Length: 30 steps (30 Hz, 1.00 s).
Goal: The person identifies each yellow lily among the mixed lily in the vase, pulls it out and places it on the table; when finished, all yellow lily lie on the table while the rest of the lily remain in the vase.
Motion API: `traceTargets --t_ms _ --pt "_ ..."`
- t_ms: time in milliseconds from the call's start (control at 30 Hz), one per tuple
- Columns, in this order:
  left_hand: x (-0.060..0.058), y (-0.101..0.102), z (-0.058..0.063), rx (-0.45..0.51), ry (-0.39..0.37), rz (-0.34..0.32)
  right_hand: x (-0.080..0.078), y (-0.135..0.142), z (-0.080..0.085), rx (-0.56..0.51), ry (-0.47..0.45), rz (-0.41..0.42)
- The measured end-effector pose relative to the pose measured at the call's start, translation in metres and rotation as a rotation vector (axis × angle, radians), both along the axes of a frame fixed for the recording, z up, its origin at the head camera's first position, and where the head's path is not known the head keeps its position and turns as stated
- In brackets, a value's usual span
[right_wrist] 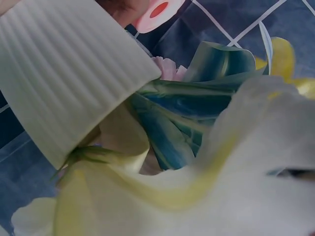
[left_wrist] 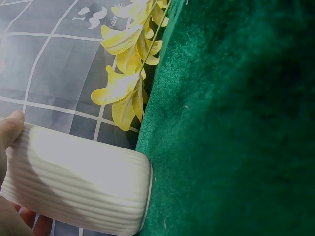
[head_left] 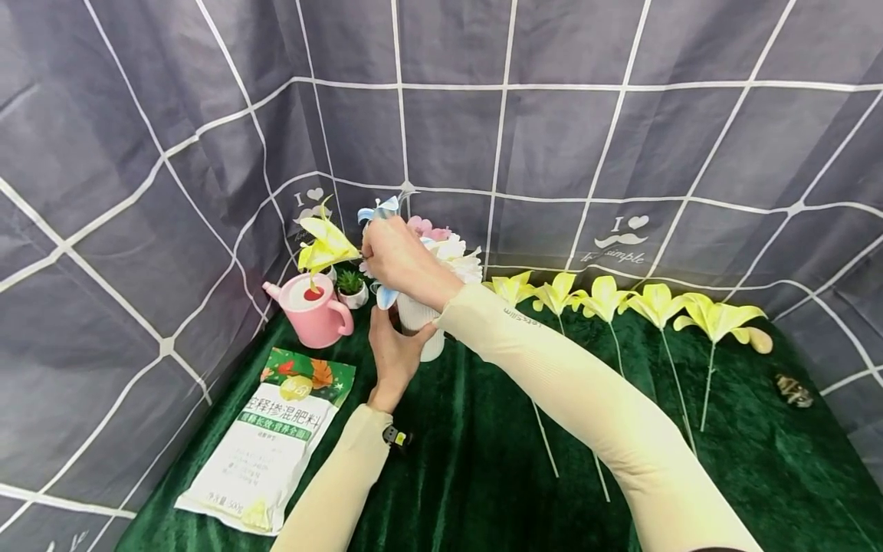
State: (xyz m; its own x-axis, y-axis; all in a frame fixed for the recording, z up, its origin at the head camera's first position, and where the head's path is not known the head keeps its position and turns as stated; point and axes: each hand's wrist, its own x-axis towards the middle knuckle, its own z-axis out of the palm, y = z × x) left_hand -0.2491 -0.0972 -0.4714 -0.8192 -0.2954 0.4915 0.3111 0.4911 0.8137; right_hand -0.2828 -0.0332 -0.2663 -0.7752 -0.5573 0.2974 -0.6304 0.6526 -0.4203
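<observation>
A white ribbed vase (head_left: 431, 349) stands on the green cloth, steadied by my left hand (head_left: 396, 356), whose thumb and fingers wrap its side. In the left wrist view the vase (left_wrist: 83, 177) shows its base at the cloth. My right hand (head_left: 407, 261), fingers curled, holds a yellow lily (head_left: 327, 247) just below its bloom; the lily leans left. Blue (head_left: 386, 211), pink (head_left: 428, 228) and white flowers (head_left: 465, 259) fill the vase top, partly hidden behind my right hand. The right wrist view catches the vase rim (right_wrist: 125, 93) and blurred white petals (right_wrist: 256, 157) up close.
Left of the vase are a pink watering can (head_left: 313, 318) and a small potted succulent (head_left: 352, 287). A fertilizer bag (head_left: 255, 445) lies in front of them. Several yellow lilies (head_left: 655, 303) lie in a row on the right, near a pine cone (head_left: 793, 391). Grid-patterned curtain (head_left: 552, 138) hangs behind.
</observation>
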Motion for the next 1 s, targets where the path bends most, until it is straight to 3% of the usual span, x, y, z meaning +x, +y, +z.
traceTargets --t_ms 500,700,1000 --pt "0.000 0.000 0.000 0.013 -0.004 -0.006 0.002 0.003 0.000 0.024 0.046 0.003" --pt "0.001 0.001 0.000 0.007 0.006 -0.003 0.008 0.007 0.003 -0.019 0.100 -0.001" --pt "0.002 0.001 0.001 0.009 -0.013 0.013 0.018 0.016 0.011 -0.108 0.073 -0.042"
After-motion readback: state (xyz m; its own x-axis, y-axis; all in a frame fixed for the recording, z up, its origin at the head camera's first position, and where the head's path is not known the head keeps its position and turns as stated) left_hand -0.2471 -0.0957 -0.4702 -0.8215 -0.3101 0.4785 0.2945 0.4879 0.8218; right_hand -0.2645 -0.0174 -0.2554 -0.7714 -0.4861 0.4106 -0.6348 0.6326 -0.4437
